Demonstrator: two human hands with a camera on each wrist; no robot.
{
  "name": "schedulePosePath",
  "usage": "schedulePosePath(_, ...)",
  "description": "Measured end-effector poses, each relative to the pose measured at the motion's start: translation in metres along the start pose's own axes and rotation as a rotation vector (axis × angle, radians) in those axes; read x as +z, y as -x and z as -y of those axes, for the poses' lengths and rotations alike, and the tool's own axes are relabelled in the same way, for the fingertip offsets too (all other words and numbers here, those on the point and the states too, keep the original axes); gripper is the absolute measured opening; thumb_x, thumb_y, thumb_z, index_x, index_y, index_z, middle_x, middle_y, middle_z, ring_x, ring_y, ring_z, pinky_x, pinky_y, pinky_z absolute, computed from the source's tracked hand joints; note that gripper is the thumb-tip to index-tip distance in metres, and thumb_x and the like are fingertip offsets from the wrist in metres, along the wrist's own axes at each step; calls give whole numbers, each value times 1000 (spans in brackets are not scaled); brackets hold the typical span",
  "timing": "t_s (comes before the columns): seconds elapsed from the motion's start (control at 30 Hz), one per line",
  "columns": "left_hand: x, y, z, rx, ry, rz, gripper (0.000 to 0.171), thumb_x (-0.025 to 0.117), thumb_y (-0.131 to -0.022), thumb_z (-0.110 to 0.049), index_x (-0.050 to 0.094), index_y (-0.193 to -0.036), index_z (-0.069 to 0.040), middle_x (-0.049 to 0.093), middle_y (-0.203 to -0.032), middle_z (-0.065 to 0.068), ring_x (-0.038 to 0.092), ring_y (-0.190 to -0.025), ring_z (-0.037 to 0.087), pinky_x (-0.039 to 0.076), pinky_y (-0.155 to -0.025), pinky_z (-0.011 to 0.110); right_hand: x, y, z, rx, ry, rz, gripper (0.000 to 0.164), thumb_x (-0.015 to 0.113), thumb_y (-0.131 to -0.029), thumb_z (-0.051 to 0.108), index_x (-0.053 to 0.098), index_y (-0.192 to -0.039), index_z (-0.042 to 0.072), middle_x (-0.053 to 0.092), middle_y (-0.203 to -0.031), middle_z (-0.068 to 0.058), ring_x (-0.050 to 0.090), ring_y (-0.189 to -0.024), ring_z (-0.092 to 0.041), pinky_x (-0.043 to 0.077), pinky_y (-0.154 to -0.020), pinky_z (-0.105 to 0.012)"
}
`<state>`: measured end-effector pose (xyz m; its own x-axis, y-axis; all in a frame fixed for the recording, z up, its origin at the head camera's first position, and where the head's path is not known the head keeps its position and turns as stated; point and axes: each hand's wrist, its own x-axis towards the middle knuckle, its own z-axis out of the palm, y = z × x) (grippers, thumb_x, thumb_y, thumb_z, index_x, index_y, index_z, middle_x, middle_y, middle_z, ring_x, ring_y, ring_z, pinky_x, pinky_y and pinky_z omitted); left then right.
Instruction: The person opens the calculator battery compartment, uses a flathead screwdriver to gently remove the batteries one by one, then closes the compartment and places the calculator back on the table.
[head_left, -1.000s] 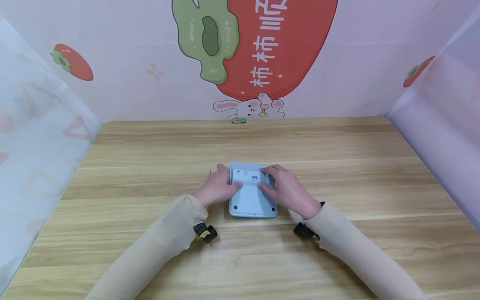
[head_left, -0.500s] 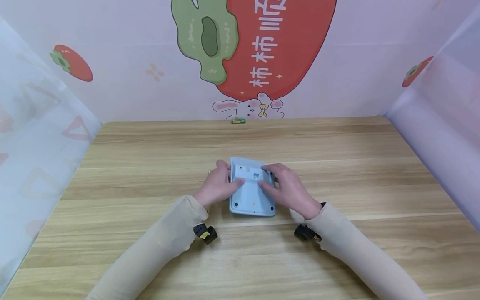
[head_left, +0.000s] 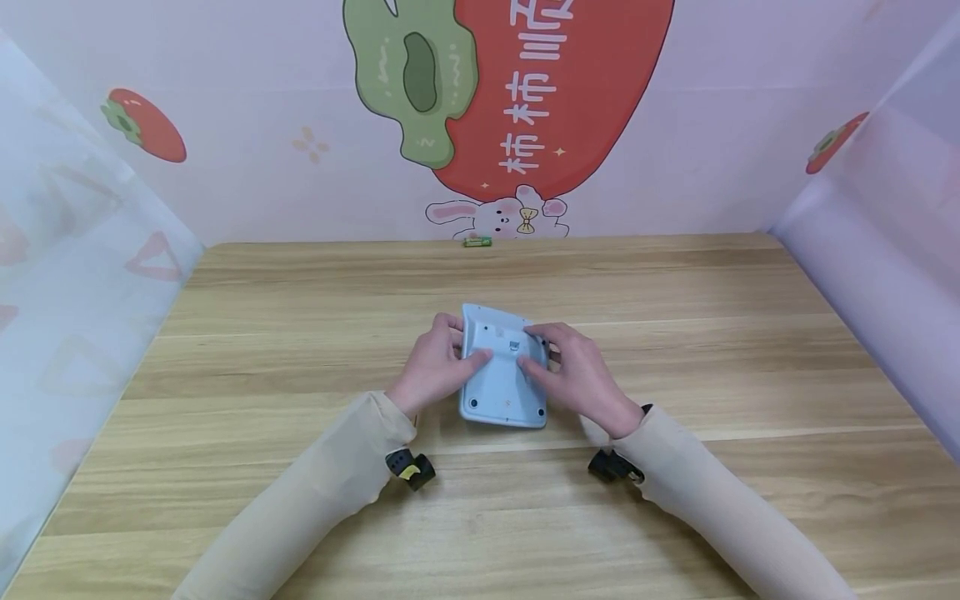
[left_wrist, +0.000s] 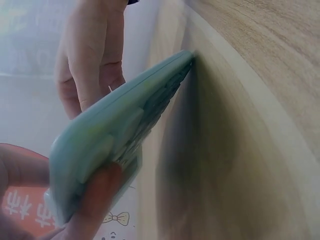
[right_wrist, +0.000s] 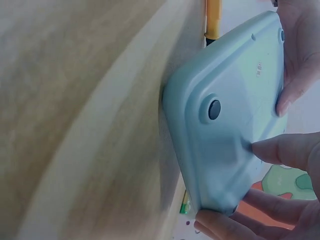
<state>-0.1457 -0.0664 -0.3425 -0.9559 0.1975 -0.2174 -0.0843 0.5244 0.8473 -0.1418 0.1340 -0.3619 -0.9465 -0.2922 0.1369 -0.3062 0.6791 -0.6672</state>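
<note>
A light blue calculator is held back side up at the middle of the table, its left and far side raised. My left hand grips the left edge, thumb on the back. In the left wrist view one of its fingers curls under the key side of the calculator. My right hand grips the right edge. In the right wrist view its thumb presses the back, with fingers around the far corner. The keys face down toward the table, mostly hidden from the head view.
A green battery lies at the table's back edge, by the printed wall. An orange stick-shaped thing with a black part lies beyond the calculator, mostly hidden behind the left hand in the head view. Printed sheets stand along the table's sides.
Both hands have tilted the calculator up, from lying nearly flat to its left and far side raised. The left fingers have risen with it; the forearms have stayed almost still.
</note>
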Motion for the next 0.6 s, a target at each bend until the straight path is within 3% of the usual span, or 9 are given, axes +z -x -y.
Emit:
schedulePosePath(0.37,2,3,-5,-12,65,-21,45,61,-89,-23,36,-122,-6,64,-101,14,66,-82,18,55,-66,27,-1,0,1,29,-71,9,46,65,-86,20,52,-125,1,54,-125,-17,55,-115,-29,50,-89,-36)
schedulePosePath(0.6,3,6,-9,-2,99,-65,38,40,-97,-38,35,-122,-9,65,-97,13,63,-77,17,50,-63,25,-1,-2,3,61,-125,12,47,64,-87,29,53,-126,5,56,-124,-14,57,-115,-27,50,-89,-36)
